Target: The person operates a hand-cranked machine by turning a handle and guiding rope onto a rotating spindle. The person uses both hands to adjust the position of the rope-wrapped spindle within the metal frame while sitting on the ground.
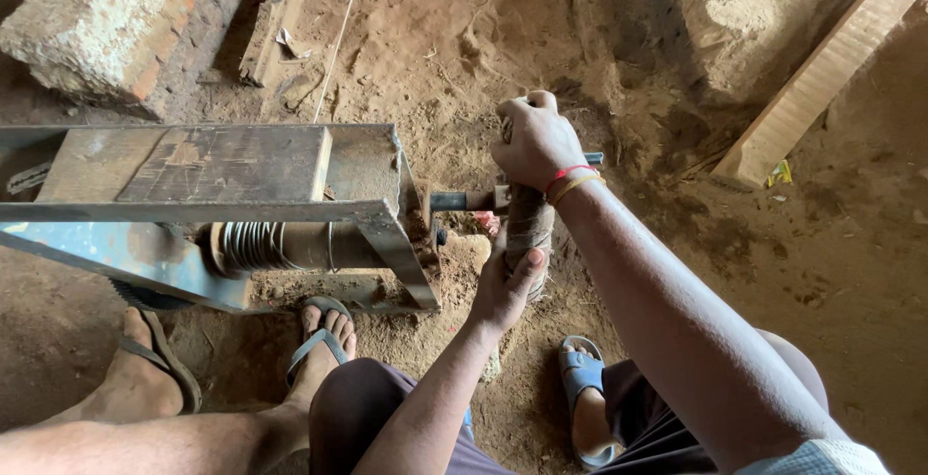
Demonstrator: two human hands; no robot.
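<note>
I'm looking down at a rough outdoor or shed-like workshop, a hand-craft yard of some kind. The dirt floor [851, 272] is bare, loose earth. A worn metal frame [222, 209] with a spool [261, 246] stands straight on the soil, a brick-and-plaster block [106, 26] lies at the top left, and a wooden plank [822, 74] rests nearby.

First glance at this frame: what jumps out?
Both hands grip an upright crank handle wrapped in worn cloth at centre: the right hand clasps its top, the left hand its lower end. The handle's shaft runs left into a grey metal frame holding a spool of coiled wire. Below, on bare dirt, another person's sandalled feet stand beside the frame.
</note>
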